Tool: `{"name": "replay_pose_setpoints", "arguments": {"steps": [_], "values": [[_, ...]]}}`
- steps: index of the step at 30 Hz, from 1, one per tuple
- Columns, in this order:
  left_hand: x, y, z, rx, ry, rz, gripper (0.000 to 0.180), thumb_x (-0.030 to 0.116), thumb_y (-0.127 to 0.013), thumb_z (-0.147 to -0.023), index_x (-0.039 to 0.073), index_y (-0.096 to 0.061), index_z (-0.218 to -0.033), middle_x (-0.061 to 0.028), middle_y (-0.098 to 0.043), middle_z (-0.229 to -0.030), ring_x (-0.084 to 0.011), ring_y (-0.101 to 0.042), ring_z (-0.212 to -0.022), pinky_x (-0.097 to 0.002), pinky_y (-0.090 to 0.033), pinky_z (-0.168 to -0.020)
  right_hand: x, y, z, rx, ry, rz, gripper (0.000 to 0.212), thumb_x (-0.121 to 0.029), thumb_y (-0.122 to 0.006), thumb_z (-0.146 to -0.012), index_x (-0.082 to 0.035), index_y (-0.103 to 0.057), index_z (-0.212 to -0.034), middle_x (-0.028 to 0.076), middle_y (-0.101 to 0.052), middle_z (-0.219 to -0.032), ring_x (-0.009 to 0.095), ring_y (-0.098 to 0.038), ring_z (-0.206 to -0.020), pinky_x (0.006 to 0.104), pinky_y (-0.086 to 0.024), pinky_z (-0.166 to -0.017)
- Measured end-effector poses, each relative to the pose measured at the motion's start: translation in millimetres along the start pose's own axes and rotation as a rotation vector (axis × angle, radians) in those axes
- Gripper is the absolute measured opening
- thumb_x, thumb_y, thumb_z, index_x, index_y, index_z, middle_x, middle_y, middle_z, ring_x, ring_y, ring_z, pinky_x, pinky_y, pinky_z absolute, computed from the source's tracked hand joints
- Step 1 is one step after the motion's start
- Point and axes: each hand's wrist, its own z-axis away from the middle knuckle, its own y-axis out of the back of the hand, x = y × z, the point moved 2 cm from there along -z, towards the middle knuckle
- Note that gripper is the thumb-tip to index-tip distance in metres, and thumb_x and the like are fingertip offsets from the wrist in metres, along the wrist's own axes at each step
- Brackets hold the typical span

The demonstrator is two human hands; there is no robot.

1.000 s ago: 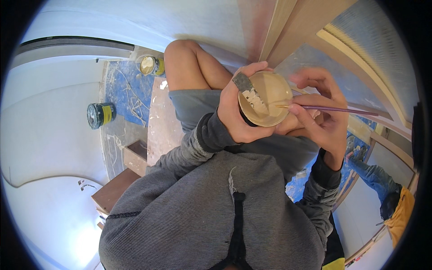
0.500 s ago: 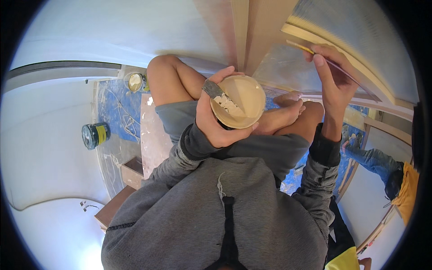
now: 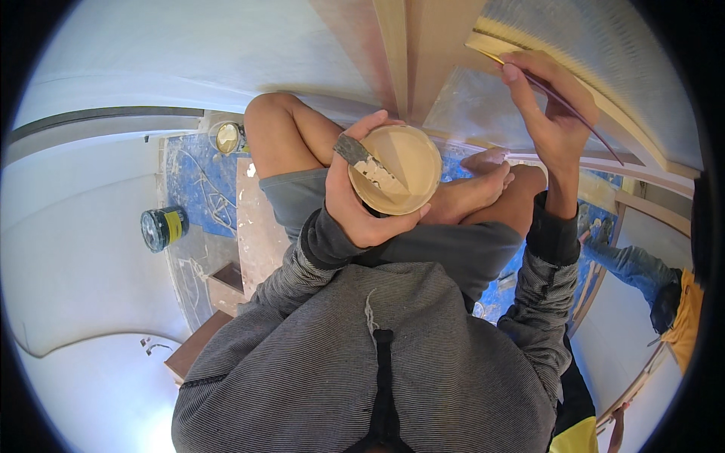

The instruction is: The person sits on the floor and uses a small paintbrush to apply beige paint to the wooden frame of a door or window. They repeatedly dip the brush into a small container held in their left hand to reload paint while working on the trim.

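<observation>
My left hand (image 3: 352, 192) is wrapped round a tub of beige paint (image 3: 414, 162) above my lap. A stained paint stick (image 3: 371, 164), flat and grey with pale flaking patches, lies across the tub's mouth. Between thumb and fingers, my right hand (image 3: 555, 113) pinches a thin paintbrush (image 3: 563, 100) with a dark red handle and a gold ferrule. The brush tip is up by the pale wooden frame strip (image 3: 521, 54) of a panel; whether it touches the wood I cannot tell.
A dark bucket with a yellow label (image 3: 164, 228) stands at left on the stained blue floor covering (image 3: 198, 181). Another open can (image 3: 228, 137) is near my knee. A wooden box (image 3: 198, 343) sits lower left. At right, another person in jeans (image 3: 630, 264) is close by.
My right hand has moved slightly up and left, bringing the brush tip to the wooden strip. The tub in my left hand has shifted a little left.
</observation>
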Motion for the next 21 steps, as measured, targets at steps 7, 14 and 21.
{"name": "replay_pose_setpoints", "arguments": {"steps": [7, 14, 21], "values": [[1.1, 1.3, -0.3, 0.007, -0.027, -0.036, 0.102, 0.004, -0.086, -0.06, -0.003, -0.026, -0.143, -0.0221, -0.05, -0.131, -0.0301, -0.053, -0.122, -0.0409, -0.043, -0.102, 0.2, 0.4, -0.1, 0.005, -0.03, -0.004, 0.014, 0.0, -0.071, -0.083, 0.001, -0.072, -0.097, 0.008, -0.072, -0.09, 0.013, -0.068, -0.083, 0.0246, -0.054, -0.078], [0.8, 2.4, 1.3, 0.018, -0.015, -0.035, 0.102, 0.006, -0.086, -0.06, -0.003, -0.027, -0.143, -0.0217, -0.05, -0.131, -0.0296, -0.053, -0.122, -0.0404, -0.043, -0.102, -0.1, -0.3, -0.8, 0.001, 0.011, 0.018, 0.013, 0.0, -0.07, -0.084, 0.001, -0.072, -0.097, 0.008, -0.072, -0.091, 0.013, -0.068, -0.083, 0.0244, -0.054, -0.078], [2.0, 2.6, 1.1, 0.01, -0.017, -0.049, 0.103, 0.006, -0.086, -0.06, -0.002, -0.027, -0.143, -0.0214, -0.05, -0.132, -0.0295, -0.052, -0.122, -0.0404, -0.043, -0.102, -1.2, -1.2, -1.0, 0.022, -0.012, -0.009, 0.014, 0.001, -0.07, -0.084, 0.002, -0.072, -0.098, 0.008, -0.072, -0.092, 0.013, -0.068, -0.084, 0.0243, -0.054, -0.078]]}}
